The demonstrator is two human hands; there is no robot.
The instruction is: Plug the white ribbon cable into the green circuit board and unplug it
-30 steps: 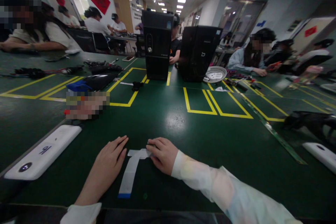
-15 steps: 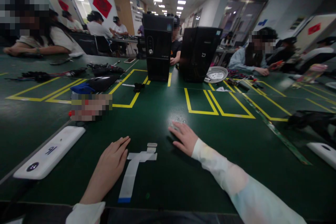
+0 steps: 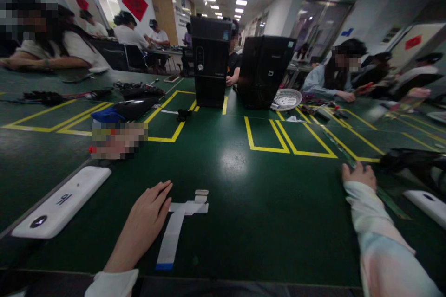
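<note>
My left hand (image 3: 148,216) lies on the green table, fingers stretched out and holding nothing. Beside its fingertips is a flat white ribbon cable (image 3: 176,232), bent into a T-like shape with a blue end (image 3: 164,267) toward me. Its small connector (image 3: 202,192) points away from me. My right hand (image 3: 359,177) is far to the right, above a long narrow green strip (image 3: 392,202) that looks like a circuit board. Its fingers are apart and partly over the strip; whether they touch it I cannot tell.
White power banks or similar devices lie left (image 3: 62,204) and right (image 3: 427,206). Two black computer towers (image 3: 211,65) stand at the back, near a white basket (image 3: 287,100). Yellow tape outlines (image 3: 268,149) mark the table. Cables (image 3: 45,97) lie left; people sit around.
My right hand has swung from the table's middle far to the right, over the green strip. My left hand and the ribbon cable have stayed put.
</note>
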